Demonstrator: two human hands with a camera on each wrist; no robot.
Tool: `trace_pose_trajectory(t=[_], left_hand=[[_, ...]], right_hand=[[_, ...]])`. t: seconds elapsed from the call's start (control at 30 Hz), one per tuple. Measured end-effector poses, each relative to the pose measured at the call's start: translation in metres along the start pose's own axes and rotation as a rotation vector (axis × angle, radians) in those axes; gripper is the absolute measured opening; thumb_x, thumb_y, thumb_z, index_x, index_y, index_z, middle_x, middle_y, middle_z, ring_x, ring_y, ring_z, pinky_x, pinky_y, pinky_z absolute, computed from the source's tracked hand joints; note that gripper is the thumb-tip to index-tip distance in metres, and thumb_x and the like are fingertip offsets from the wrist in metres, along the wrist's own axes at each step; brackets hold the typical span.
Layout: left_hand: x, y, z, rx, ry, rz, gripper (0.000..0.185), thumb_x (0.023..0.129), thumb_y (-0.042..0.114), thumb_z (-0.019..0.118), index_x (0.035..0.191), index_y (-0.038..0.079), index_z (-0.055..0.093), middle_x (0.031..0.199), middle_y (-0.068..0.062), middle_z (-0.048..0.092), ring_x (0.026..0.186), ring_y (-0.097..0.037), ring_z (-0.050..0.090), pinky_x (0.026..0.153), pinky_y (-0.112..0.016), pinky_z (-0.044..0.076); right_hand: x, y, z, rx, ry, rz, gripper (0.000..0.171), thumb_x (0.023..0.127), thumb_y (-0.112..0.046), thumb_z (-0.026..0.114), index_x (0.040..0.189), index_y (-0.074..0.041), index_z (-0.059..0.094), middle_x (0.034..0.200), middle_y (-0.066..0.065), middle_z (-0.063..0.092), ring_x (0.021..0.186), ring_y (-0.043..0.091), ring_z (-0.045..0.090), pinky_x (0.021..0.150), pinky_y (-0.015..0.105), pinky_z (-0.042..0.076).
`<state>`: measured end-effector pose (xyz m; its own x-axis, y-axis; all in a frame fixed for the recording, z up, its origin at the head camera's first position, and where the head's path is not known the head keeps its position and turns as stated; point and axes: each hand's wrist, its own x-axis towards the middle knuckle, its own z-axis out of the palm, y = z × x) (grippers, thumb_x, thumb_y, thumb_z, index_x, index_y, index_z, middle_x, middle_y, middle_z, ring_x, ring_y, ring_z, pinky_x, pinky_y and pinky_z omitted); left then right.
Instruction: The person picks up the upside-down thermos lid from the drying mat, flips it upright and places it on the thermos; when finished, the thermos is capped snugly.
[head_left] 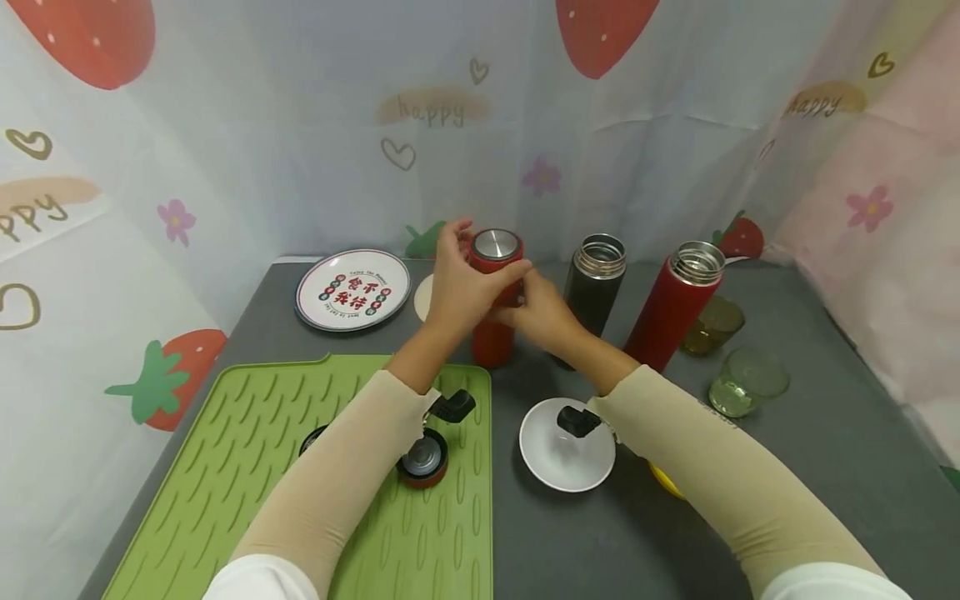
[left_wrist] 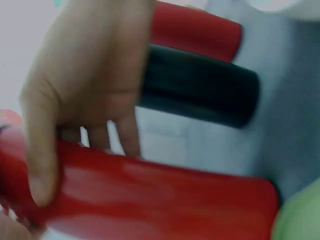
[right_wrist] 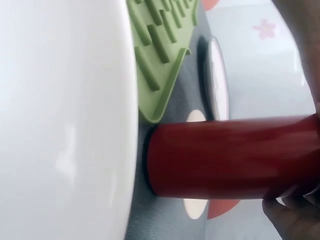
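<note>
A red thermos (head_left: 493, 343) with a silver-topped lid (head_left: 497, 243) stands upright just past the green mat's far right corner. My left hand (head_left: 461, 287) curls round its upper part from the left; in the left wrist view the thumb lies on one side of the red body and the fingers pass behind it. From the right, my right hand (head_left: 547, 312) grips the thermos just below the lid, its fingertips close to the left thumb. In the right wrist view the lower red body (right_wrist: 225, 157) shows, while much of that hand is out of frame.
Right of the thermos stand a lidless black flask (head_left: 592, 292) and a lidless red flask (head_left: 671, 312), near two glasses (head_left: 750, 379). A white bowl (head_left: 562, 458) sits in front. On the green mat (head_left: 247, 442) rests a lid (head_left: 423, 457); a printed plate (head_left: 352, 287) lies behind.
</note>
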<state>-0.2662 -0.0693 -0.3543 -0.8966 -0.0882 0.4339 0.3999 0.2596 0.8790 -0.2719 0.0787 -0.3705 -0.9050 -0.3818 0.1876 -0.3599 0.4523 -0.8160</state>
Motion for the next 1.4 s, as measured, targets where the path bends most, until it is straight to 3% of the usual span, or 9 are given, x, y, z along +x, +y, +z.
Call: trace_pose_trajectory(t=[0.13, 0.27, 0.4, 0.53, 0.7, 0.83, 1.13, 1.27, 1.4], left_hand=[[-0.011, -0.013, -0.014, -0.176, -0.051, 0.137, 0.06, 0.092, 0.016, 0.07, 0.14, 0.005, 0.035, 0.131, -0.012, 0.048, 0.119, -0.019, 0.055, 0.099, -0.034, 0.044], [-0.01, -0.017, -0.022, -0.058, -0.074, 0.25, 0.042, 0.106, 0.027, 0.042, 0.136, -0.003, 0.044, 0.128, -0.017, 0.055, 0.117, -0.026, 0.055, 0.098, -0.037, 0.044], [-0.005, -0.005, -0.014, 0.113, -0.058, 0.177, 0.075, 0.091, 0.061, 0.054, 0.134, 0.001, 0.043, 0.125, -0.013, 0.05, 0.113, -0.023, 0.053, 0.092, -0.035, 0.047], [0.002, 0.003, -0.006, 0.22, -0.03, 0.111, 0.085, 0.072, 0.065, 0.074, 0.129, 0.008, 0.045, 0.121, -0.006, 0.047, 0.108, -0.017, 0.05, 0.087, -0.03, 0.048], [0.004, -0.004, -0.021, -0.056, -0.168, 0.076, 0.078, 0.084, 0.032, 0.078, 0.146, 0.014, 0.034, 0.13, -0.007, 0.055, 0.116, -0.017, 0.054, 0.096, -0.032, 0.046], [0.003, -0.011, -0.033, -0.253, -0.309, 0.062, 0.086, 0.09, 0.009, 0.071, 0.154, 0.015, 0.014, 0.145, -0.013, 0.046, 0.127, -0.023, 0.049, 0.104, -0.041, 0.04], [0.006, 0.01, -0.014, 0.2, -0.127, -0.001, 0.081, 0.071, 0.055, 0.081, 0.128, 0.011, 0.045, 0.121, -0.004, 0.047, 0.107, -0.015, 0.051, 0.087, -0.028, 0.048], [0.013, 0.008, -0.031, 0.128, -0.299, 0.013, 0.07, 0.081, 0.038, 0.078, 0.138, 0.012, 0.047, 0.131, -0.006, 0.043, 0.114, -0.02, 0.049, 0.094, -0.034, 0.045], [0.016, 0.003, -0.041, -0.021, -0.478, -0.025, 0.093, 0.084, 0.022, 0.077, 0.156, 0.024, 0.019, 0.146, -0.009, 0.037, 0.128, -0.023, 0.045, 0.104, -0.042, 0.039]], right_hand=[[-0.001, 0.0, 0.004, 0.047, -0.009, 0.02, 0.071, 0.084, -0.029, 0.078, 0.14, -0.007, 0.039, 0.13, 0.01, 0.056, 0.114, 0.025, 0.058, 0.093, 0.041, 0.049], [-0.001, -0.003, 0.007, 0.063, -0.006, 0.027, 0.07, 0.084, -0.027, 0.078, 0.139, -0.005, 0.04, 0.13, 0.011, 0.056, 0.114, 0.027, 0.058, 0.093, 0.042, 0.049], [0.0, -0.004, 0.007, 0.053, -0.003, -0.017, 0.067, 0.085, -0.023, 0.078, 0.138, -0.004, 0.041, 0.13, 0.012, 0.056, 0.114, 0.026, 0.057, 0.093, 0.041, 0.049], [0.001, -0.002, 0.005, 0.025, 0.002, -0.053, 0.066, 0.085, -0.021, 0.077, 0.139, -0.006, 0.041, 0.13, 0.011, 0.056, 0.114, 0.024, 0.057, 0.094, 0.039, 0.048], [0.001, -0.001, 0.002, 0.029, -0.003, -0.002, 0.071, 0.084, -0.025, 0.078, 0.139, -0.005, 0.039, 0.128, 0.012, 0.058, 0.112, 0.025, 0.06, 0.092, 0.039, 0.05], [-0.001, 0.0, 0.002, 0.029, -0.011, 0.017, 0.072, 0.084, -0.028, 0.078, 0.14, -0.004, 0.039, 0.128, 0.012, 0.059, 0.11, 0.025, 0.061, 0.09, 0.04, 0.05], [-0.002, 0.0, 0.005, 0.019, -0.009, -0.029, 0.066, 0.085, -0.026, 0.077, 0.137, -0.006, 0.042, 0.128, 0.009, 0.058, 0.112, 0.021, 0.059, 0.092, 0.036, 0.049], [0.0, -0.001, 0.006, 0.021, -0.021, -0.001, 0.071, 0.086, -0.028, 0.076, 0.141, -0.005, 0.038, 0.131, 0.01, 0.056, 0.115, 0.022, 0.058, 0.093, 0.037, 0.049], [-0.001, 0.001, 0.005, -0.003, -0.008, 0.023, 0.073, 0.085, -0.032, 0.077, 0.141, -0.006, 0.038, 0.13, 0.011, 0.057, 0.113, 0.024, 0.058, 0.092, 0.041, 0.049]])
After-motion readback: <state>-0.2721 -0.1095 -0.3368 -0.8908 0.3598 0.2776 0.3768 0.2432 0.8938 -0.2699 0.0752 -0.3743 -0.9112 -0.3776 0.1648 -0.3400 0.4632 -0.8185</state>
